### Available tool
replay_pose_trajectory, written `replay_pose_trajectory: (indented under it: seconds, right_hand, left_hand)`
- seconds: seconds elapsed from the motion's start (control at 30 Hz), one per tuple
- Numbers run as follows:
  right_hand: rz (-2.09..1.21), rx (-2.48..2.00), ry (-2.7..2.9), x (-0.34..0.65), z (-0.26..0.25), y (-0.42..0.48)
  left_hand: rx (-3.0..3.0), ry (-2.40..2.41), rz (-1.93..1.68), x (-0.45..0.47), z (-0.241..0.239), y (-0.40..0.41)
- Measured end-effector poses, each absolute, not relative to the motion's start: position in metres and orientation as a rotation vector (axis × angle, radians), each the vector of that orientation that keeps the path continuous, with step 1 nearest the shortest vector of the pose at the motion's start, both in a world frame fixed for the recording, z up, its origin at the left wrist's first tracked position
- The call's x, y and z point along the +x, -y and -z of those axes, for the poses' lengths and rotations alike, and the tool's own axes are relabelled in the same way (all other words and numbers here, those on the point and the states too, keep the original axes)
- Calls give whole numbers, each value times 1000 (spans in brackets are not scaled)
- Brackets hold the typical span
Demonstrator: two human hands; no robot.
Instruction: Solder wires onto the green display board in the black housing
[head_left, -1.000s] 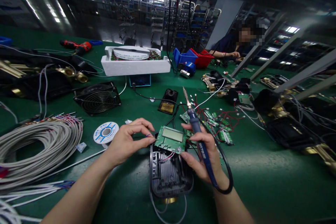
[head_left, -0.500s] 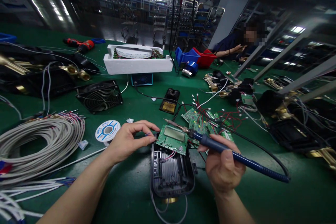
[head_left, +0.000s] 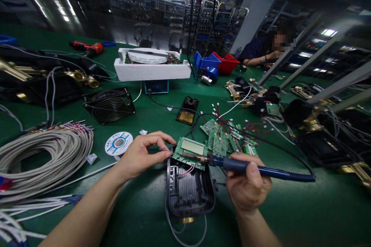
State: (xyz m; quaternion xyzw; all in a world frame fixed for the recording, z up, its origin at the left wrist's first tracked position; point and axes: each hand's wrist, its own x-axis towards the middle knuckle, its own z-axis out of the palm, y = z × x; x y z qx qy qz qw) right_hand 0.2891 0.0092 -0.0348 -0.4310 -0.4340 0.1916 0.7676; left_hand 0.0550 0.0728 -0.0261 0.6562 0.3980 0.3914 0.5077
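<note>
While the right hand [head_left: 246,187] is closed firmly around the blue handle of a soldering iron [head_left: 249,168], the iron lies nearly level, its metal tip reaching left across the lower edge of a green circuit board [head_left: 191,150] fitted with a grey display window. That board sits tilted on the upper end of a black housing [head_left: 189,191], which rests on the green bench mat [head_left: 290,208]. The left hand [head_left: 142,154] is just left of the board, thumb and forefinger pinched together on a thin wire end [head_left: 162,149] at the board's left edge; remaining fingers are loosely curled. Red leads run from the board down into the housing. A solder spool [head_left: 118,143] lies left of the board, beyond the left hand, with a coil of grey cable [head_left: 43,158] farther left. Loose green boards with red leads [head_left: 228,135] lie right of and behind the board. A black fan [head_left: 109,107] and a sponge stand [head_left: 188,111] stand behind it.
</note>
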Motion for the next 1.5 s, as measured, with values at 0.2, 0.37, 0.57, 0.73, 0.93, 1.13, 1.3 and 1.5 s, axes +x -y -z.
replay_pose_trajectory:
  seconds: [0.2,0.37,0.57,0.73,0.93,1.13,1.3,1.5]
  right_hand:
    - [-431,-939,947,287,35,-9]
    - [-446,-915,952,286,34,-10]
    - [-428,-924,958,285,34,-9]
    - [-401,-946,962,284,35,-8]
    - [-374,-984,964,285,35,-7]
    - [-399,-912,977,284,36,-7]
    - [-393,-910,937,284,35,-8]
    - [-397,-900,876,287,33,-11]
  left_hand:
    - [1616,-974,-947,55,26,-73]
    - [1622,-972,-944,55,26,-73]
    - [1633,-983,-936,55,25,-73]
    - [1643,-995,-918,55,24,-72]
    - [1650,-996,-926,56,25,-72]
    - [1635,-1000,-932,56,26,-71]
    - [1640,-1000,-927,55,26,-72]
    - [1653,-1000,-922,55,25,-72]
